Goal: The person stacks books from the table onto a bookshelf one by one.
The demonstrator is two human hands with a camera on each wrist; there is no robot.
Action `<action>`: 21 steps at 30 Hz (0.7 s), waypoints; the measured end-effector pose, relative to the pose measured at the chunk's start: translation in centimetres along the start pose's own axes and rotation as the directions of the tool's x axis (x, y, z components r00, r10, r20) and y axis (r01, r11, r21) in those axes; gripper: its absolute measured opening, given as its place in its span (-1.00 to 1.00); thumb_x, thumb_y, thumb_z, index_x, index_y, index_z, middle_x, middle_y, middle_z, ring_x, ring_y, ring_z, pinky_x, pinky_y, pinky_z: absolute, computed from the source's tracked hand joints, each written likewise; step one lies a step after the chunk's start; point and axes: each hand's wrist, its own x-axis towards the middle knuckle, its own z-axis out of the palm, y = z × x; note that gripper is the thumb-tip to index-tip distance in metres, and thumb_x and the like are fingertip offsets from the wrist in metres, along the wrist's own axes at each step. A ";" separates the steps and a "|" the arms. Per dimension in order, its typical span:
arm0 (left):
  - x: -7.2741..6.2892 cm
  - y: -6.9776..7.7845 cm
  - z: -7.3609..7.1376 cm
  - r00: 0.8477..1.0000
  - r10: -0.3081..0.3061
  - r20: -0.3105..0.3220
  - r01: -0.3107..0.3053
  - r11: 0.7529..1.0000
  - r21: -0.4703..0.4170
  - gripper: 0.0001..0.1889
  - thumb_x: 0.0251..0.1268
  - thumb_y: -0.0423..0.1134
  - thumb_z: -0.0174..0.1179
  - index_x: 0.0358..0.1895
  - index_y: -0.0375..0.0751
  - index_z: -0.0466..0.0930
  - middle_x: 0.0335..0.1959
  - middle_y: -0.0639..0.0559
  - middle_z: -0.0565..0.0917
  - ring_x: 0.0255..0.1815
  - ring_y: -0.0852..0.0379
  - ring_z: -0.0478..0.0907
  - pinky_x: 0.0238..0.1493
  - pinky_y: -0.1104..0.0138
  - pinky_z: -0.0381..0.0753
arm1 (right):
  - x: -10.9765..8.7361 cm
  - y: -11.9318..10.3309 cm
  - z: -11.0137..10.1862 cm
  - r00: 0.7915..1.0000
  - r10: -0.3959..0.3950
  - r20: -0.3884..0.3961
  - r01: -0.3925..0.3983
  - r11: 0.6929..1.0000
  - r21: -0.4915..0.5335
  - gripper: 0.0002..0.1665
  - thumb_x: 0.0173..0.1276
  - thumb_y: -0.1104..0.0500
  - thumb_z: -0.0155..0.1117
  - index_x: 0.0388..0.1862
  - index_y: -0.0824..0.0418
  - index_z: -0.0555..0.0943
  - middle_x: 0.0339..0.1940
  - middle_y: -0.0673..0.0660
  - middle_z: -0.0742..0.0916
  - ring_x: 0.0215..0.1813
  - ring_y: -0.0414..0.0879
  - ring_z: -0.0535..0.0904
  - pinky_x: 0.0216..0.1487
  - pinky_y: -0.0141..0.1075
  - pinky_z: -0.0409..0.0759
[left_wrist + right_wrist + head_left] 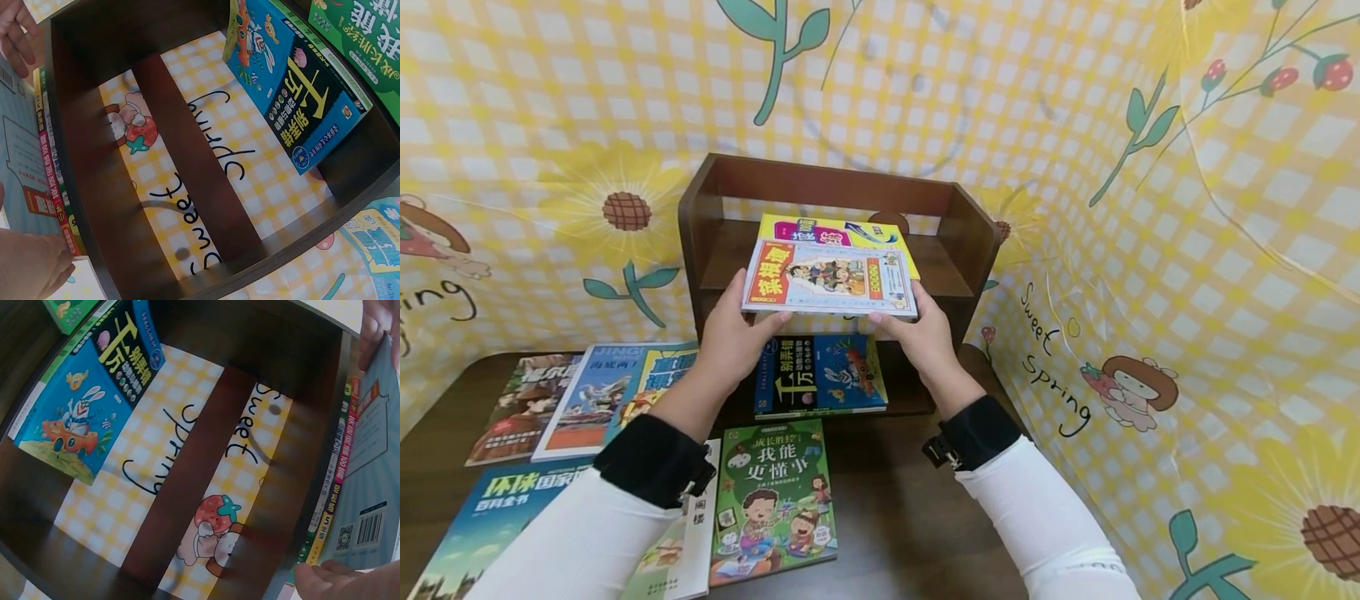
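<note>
My left hand [741,329] and right hand [925,337] grip a pale blue picture book [827,279] by its two ends, thumbs along the near edge. It is held flat, cover up, at the upper shelf of a brown wooden bookshelf [835,179]. Behind it, partly covered, a yellow book [880,242] lies on that shelf. Spines of several stacked books [331,481] show right beside the held book in the right wrist view. In the lower compartment lies a black and blue book [820,371] on top of another one.
A green book [778,500] lies on the dark wooden table [917,517] in front of the shelf. Left of it are a white-edged book [700,533], a blue encyclopedia [490,517] and several magazines [595,400]. A yellow checked cloth [1075,275] hangs behind and to the right.
</note>
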 end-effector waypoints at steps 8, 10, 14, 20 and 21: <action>1.1 0.0 0.3 0.999 0.025 -0.037 -0.021 0.995 0.098 -0.21 0.39 -0.16 0.15 0.55 -0.14 -0.10 0.48 -0.18 0.14 0.44 -0.18 0.15 0.35 -0.05 0.29 | 0.9 0.6 0.6 0.997 -0.021 -0.072 0.011 0.991 -0.133 -0.05 0.25 -0.03 0.38 0.52 0.14 0.17 0.45 0.10 0.40 0.42 -0.08 0.31 0.33 -0.20 0.39; 1.3 0.1 0.4 0.999 0.029 -0.042 -0.024 0.994 0.110 -0.25 0.40 -0.16 0.14 0.54 -0.14 -0.05 0.47 -0.17 0.17 0.43 -0.17 0.17 0.35 -0.05 0.30 | 0.9 0.7 0.7 0.996 -0.024 -0.090 0.007 0.984 -0.178 -0.01 0.26 -0.07 0.36 0.54 0.16 0.12 0.51 0.11 0.29 0.50 -0.07 0.17 0.40 -0.19 0.29; 1.7 0.2 0.5 0.999 0.024 -0.047 -0.017 0.991 0.133 -0.25 0.42 -0.16 0.12 0.54 -0.14 -0.06 0.52 -0.17 0.08 0.47 -0.19 0.10 0.37 -0.05 0.25 | 1.2 0.7 0.8 0.994 -0.025 -0.109 -0.003 0.967 -0.254 0.02 0.27 -0.14 0.33 0.55 0.16 0.08 0.55 0.13 0.20 0.55 -0.05 0.04 0.48 -0.17 0.15; 2.2 0.5 0.3 0.998 -0.018 -0.060 0.029 0.982 0.189 -0.22 0.44 -0.14 0.09 0.55 -0.24 -0.14 0.57 -0.18 -0.14 0.54 -0.21 -0.14 0.42 -0.07 0.12 | 1.7 0.7 1.1 0.990 -0.054 -0.128 0.003 0.929 -0.370 -0.03 0.28 -0.21 0.28 0.54 0.14 0.15 0.54 0.13 0.22 0.56 -0.05 0.01 0.48 -0.12 0.13; 2.3 0.5 0.3 0.998 -0.015 -0.063 0.027 0.980 0.198 -0.24 0.45 -0.16 0.08 0.54 -0.27 -0.13 0.57 -0.19 -0.14 0.54 -0.22 -0.14 0.43 -0.08 0.10 | 1.8 0.7 1.2 0.990 -0.063 -0.129 0.007 0.918 -0.396 -0.04 0.28 -0.22 0.27 0.53 0.13 0.17 0.54 0.14 0.23 0.56 -0.04 0.02 0.48 -0.10 0.14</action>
